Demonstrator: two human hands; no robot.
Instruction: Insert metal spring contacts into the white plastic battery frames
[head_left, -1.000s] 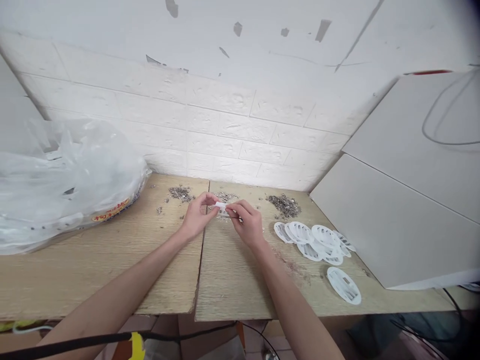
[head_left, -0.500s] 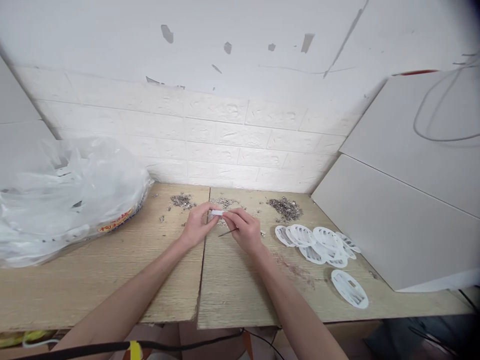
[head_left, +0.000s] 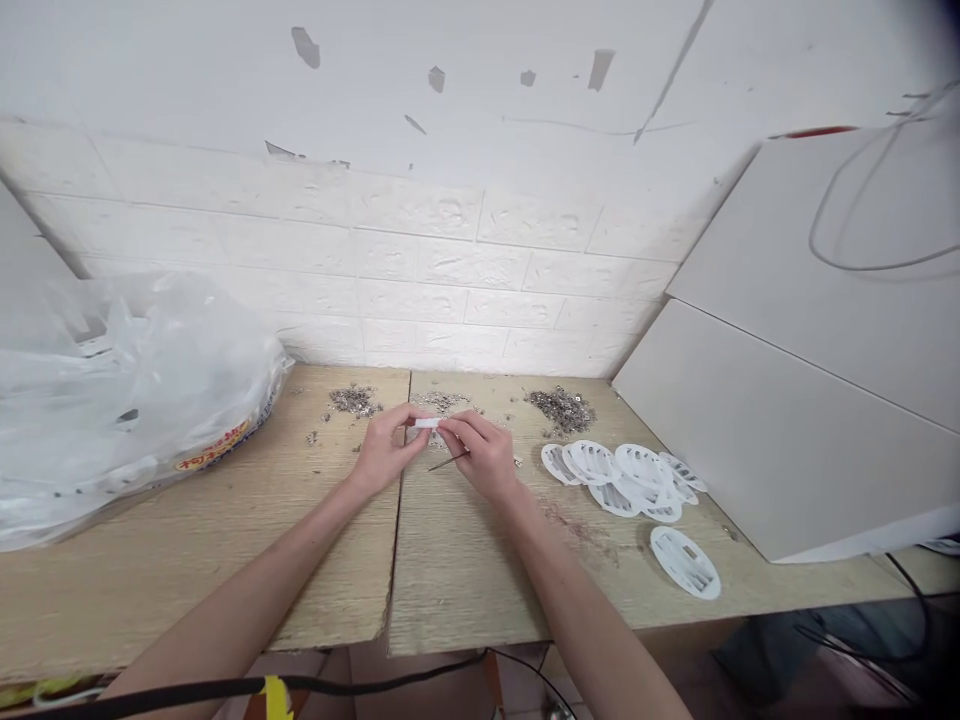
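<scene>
Between both hands is a small white piece [head_left: 427, 423], pinched at its two ends. My left hand [head_left: 384, 452] grips its left end between thumb and fingers. At the other end, my right hand [head_left: 481, 452] has its fingertips closed on the piece, and a thin dark pointed tool [head_left: 448, 462] sticks out leftward from under that hand. Behind the hands lies a scatter of small metal parts [head_left: 441, 401], partly hidden by them. More metal parts form a pile [head_left: 354, 401] to the left and a darker, larger pile [head_left: 561, 410] to the right.
Several white oval slotted pieces [head_left: 641, 470] overlap at the right, with a single one [head_left: 685, 562] nearer the front edge. A stuffed clear plastic bag [head_left: 150, 390] fills the left. White panels [head_left: 795, 400] stand at the right, and a black cable [head_left: 360, 688] crosses below the wooden table [head_left: 457, 590].
The view has shifted slightly, so the wall marks and the table items sit a little further left. Both hands keep their hold on the white piece.
</scene>
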